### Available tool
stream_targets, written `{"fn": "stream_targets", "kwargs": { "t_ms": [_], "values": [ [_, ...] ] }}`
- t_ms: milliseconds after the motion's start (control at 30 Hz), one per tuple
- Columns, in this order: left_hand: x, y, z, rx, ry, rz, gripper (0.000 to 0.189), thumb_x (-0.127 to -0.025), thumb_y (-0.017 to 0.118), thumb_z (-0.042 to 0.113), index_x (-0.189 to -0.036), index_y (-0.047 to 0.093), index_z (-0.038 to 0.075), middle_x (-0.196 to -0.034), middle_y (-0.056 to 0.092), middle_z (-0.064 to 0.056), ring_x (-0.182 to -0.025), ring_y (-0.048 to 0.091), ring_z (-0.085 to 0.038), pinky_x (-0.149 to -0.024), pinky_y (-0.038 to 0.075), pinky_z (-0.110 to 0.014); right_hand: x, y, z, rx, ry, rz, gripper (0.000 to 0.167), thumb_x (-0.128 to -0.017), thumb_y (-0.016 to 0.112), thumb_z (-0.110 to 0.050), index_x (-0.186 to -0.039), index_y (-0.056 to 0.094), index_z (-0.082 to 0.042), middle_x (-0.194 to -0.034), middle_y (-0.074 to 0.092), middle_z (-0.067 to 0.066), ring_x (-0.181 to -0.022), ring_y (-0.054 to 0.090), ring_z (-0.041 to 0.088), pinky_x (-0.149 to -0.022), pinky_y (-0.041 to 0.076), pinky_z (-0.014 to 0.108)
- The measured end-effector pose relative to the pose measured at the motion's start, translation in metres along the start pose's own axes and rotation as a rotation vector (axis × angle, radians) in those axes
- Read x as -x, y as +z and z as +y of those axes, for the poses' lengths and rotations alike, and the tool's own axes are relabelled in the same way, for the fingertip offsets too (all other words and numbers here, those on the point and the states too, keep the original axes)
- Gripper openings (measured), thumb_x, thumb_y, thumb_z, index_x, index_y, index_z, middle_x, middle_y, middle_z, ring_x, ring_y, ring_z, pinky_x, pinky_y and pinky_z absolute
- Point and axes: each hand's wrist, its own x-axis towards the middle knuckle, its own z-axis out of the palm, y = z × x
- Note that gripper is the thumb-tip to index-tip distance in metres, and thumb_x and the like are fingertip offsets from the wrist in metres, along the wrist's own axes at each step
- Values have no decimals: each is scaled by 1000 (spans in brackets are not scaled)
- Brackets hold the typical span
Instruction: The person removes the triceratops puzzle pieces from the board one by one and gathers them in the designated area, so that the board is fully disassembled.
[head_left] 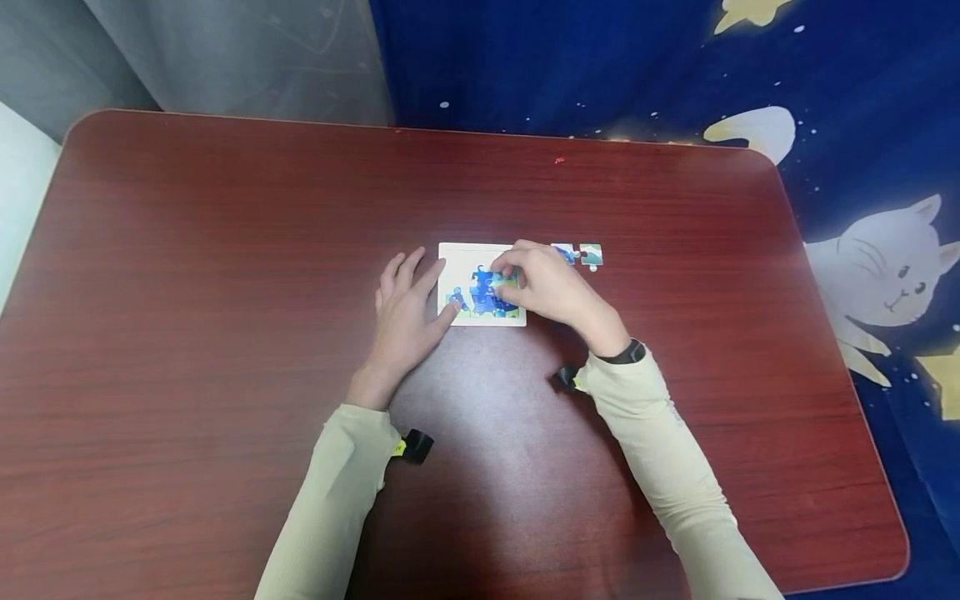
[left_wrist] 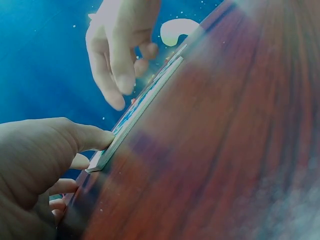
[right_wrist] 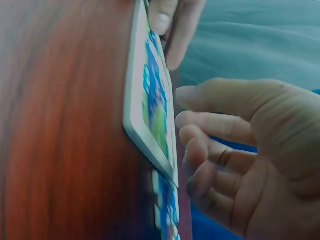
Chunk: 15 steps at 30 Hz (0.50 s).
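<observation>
A white-rimmed jigsaw tray [head_left: 465, 252] lies on the table, partly filled with blue and green puzzle pieces [head_left: 482, 298]. At its left side, my left hand [head_left: 405, 321] has its fingers spread, the thumb resting on the lower left rim and the index fingertip by the upper left corner. Over the right part of the tray hovers my right hand [head_left: 551, 285], its fingers loosely bent. Thumb and index stand apart in the right wrist view, with nothing between them. Two loose puzzle pieces [head_left: 592, 254] lie just beyond the right hand, one partly covered by it.
The tray sits on a wide reddish-brown table [head_left: 225, 275] with rounded corners. Behind it hang a grey curtain [head_left: 247, 58] and a dark blue curtain [head_left: 570, 67] with stars and a cat. A small red speck [head_left: 559, 160] lies near the back edge.
</observation>
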Motion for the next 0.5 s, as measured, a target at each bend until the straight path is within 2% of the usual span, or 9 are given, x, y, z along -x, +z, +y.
{"fn": "stream_targets", "kwargs": {
  "t_ms": [133, 500],
  "values": [
    [0, 0, 0, 2, 1, 1, 58, -84, 66, 30, -135, 49, 8, -148, 27, -12, -137, 10, -29, -103, 13, -54, -5, 5, -6, 23, 35, -32, 31, -79, 72, -14, -108, 67, -3, -93, 61, 6, -83, 54, 18, -74, 44, 33],
    [0, 2, -1, 6, 10, 8, 58, -84, 66, 29, -135, 49, 8, -147, 28, -12, -136, 11, -30, -103, 14, -55, -8, 7, -8, -2, 74, -35, 28, -78, 73, -10, -105, 65, -4, -91, 59, 6, -81, 54, 20, -73, 42, 33]
  ]
}}
